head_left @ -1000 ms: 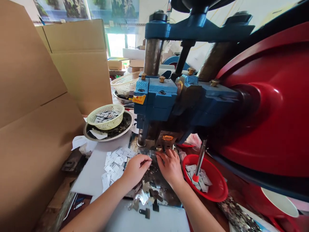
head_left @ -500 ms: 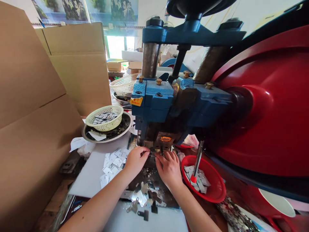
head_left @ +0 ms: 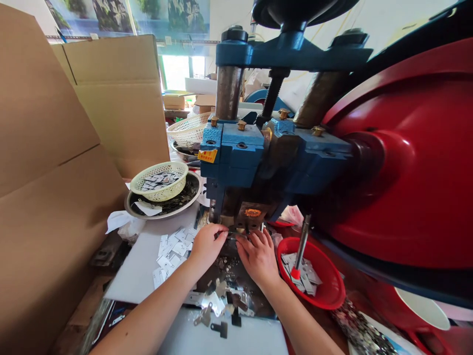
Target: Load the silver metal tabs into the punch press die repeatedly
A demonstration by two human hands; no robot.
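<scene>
At the die of a blue press [head_left: 240, 148], my left hand [head_left: 207, 246] pinches the left end of a thin metal piece [head_left: 231, 236] between thumb and fingertips. My right hand [head_left: 258, 256] is closed at the other end of that piece, fingers bent over the die's front edge. Most of the piece is hidden by my fingers and the shadow under the press head. Below my wrists lie loose stamped metal pieces [head_left: 219, 303], with small round scraps nearer the die. Flat pale metal plates [head_left: 172, 256] are spread to the left of my left hand.
A red bowl [head_left: 338, 291] with plates stands right of my right hand, a metal rod above it. The big red flywheel [head_left: 417, 162] fills the right side. At left are a cream basket [head_left: 168, 192] in a steel basin [head_left: 148, 216] and tall cardboard [head_left: 118, 108].
Both hands stay at the die with almost no movement; the fingers of my right hand shift slightly. The whole view drifts a little to the left.
</scene>
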